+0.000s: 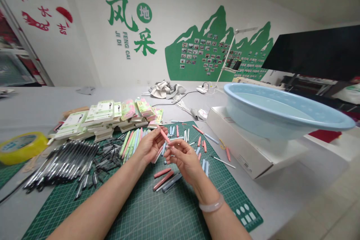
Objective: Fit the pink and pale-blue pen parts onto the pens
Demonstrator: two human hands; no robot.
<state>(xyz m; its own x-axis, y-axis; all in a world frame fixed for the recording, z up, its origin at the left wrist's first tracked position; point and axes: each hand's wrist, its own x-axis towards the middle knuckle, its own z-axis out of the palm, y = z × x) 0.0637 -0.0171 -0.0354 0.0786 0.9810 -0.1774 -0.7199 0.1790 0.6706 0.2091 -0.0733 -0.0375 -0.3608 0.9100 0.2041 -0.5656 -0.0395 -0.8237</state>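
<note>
Both my hands are raised over a green cutting mat [157, 213]. My left hand [150, 146] curls around several pastel pen barrels, pink and pale ones showing below the palm. My right hand [184, 159] pinches a pink pen part [165, 135] whose other end meets my left fingers. Loose pink, blue and grey pen barrels [165, 178] lie on the mat just under my hands, and more pen pieces [201, 142] are scattered behind them. A pale bangle sits on my right wrist.
A heap of black pen refills [64, 165] lies at the left, with stacked packaging cards [109, 116] behind. A yellow tape roll [21, 146] is at the far left. At the right a light blue basin [281, 114] rests on a white box [247, 142].
</note>
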